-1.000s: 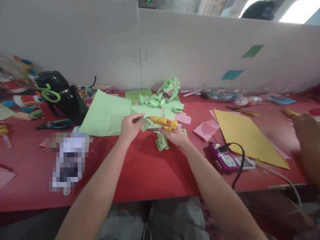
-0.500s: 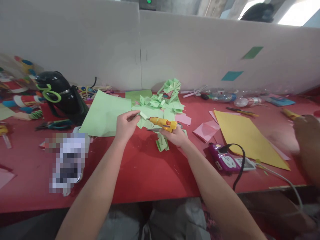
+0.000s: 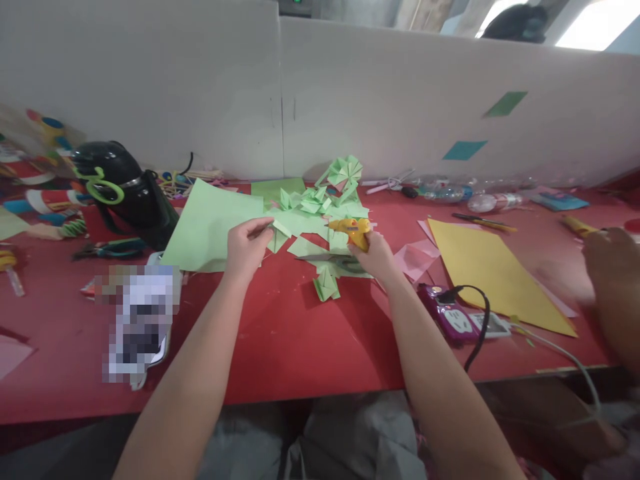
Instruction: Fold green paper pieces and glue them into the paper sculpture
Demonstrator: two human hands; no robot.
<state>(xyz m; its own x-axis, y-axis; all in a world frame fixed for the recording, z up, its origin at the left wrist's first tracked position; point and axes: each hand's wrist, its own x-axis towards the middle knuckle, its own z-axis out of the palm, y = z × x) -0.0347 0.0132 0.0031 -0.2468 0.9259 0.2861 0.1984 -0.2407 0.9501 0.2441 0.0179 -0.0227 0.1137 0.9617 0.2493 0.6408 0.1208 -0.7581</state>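
My left hand [image 3: 249, 245] pinches a small folded piece of green paper [image 3: 281, 229] between thumb and fingers. My right hand [image 3: 376, 253] is closed around the handle of a yellow glue gun [image 3: 350, 228], whose nozzle points left, apart from the paper. Scissors [image 3: 350, 264] lie beneath the glue gun among cut green paper. Nearer to me on the red table [image 3: 300, 347] sits a folded green paper piece [image 3: 327, 285]. Behind the hands are several folded green pieces [image 3: 313, 200] and a round pleated green paper flower [image 3: 346, 171].
A large green sheet [image 3: 210, 227] and a black flask [image 3: 125, 193] are at left, with a phone [image 3: 143, 320] closer. Rightward lie a yellow sheet [image 3: 495, 273], pink paper [image 3: 413, 260] and a purple power strip [image 3: 453, 320]. Another person's hand [image 3: 613, 267] is at far right.
My right hand has drawn the glue gun back to the right, away from the small green paper. My left hand has shifted slightly left with the paper still held.
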